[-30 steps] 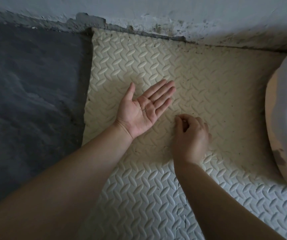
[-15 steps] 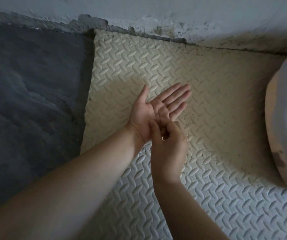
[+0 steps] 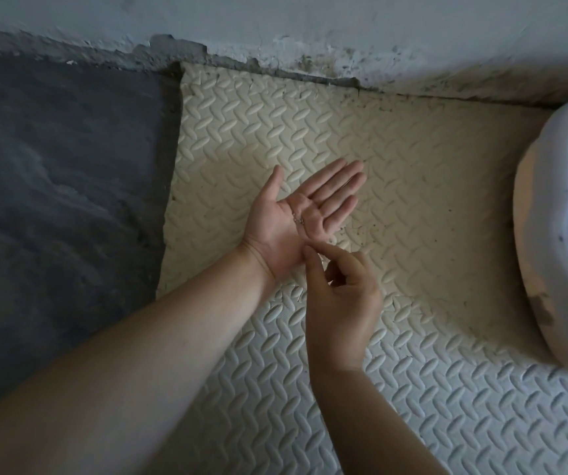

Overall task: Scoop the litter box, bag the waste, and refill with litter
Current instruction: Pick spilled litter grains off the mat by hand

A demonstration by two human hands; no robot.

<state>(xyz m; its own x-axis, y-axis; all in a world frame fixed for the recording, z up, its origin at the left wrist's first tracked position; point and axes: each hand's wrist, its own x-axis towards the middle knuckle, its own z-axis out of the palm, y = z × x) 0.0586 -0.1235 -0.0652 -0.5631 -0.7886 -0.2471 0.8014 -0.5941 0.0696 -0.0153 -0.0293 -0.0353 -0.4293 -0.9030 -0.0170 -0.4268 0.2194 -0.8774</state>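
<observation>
My left hand is held flat, palm up, above a cream foam mat with a raised tread pattern. A few small litter grains lie in the middle of that palm. My right hand hovers just below the left palm, thumb and forefinger close together and the other fingers curled; nothing is clearly visible between its fingertips. At the right edge stands the rounded white wall of the litter box, with dirt marks on its side.
Small dark specks of scattered litter dot the mat near the hands and towards the litter box. A dark grey floor lies left of the mat. A stained, chipped wall runs along the back.
My right hand went from pinching at the mat up to the left palm, and has now drawn back slightly below it. The left hand stayed open, palm up, drifting a little right.
</observation>
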